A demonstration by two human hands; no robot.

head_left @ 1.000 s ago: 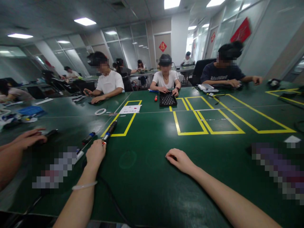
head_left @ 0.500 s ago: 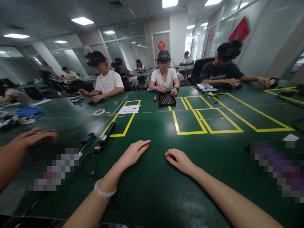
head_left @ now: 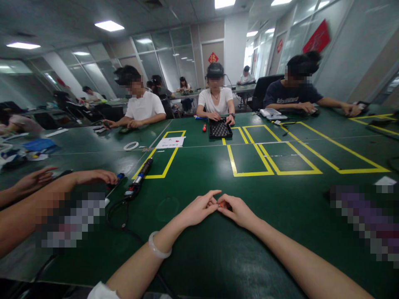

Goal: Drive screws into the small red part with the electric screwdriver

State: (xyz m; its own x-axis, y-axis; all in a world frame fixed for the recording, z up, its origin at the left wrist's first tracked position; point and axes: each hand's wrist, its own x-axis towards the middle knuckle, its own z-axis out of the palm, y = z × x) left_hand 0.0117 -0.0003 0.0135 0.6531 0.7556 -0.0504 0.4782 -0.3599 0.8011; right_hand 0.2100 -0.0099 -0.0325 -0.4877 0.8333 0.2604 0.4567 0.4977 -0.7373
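My left hand (head_left: 199, 207), with a pale bangle (head_left: 158, 246) on its wrist, meets my right hand (head_left: 237, 208) above the green table. Between their fingertips is a small orange object (head_left: 221, 204), mostly covered by the fingers, so its kind cannot be made out. The left thumb and fingers pinch it from the left. On the other side, the right thumb and forefinger close around it.
A dark electric screwdriver (head_left: 143, 172) with a cable lies left on the green table (head_left: 193, 257). A co-worker's hand (head_left: 106, 176) reaches a blue-and-black tool (head_left: 120, 177). Yellow tape outlines (head_left: 252, 173) mark the table. Opposite, a person handles a black tray (head_left: 220, 135).
My left hand has moved right with the orange object, up to my right hand, which has hardly moved. At left, a co-worker's hand has reached to the blue-and-black tool.
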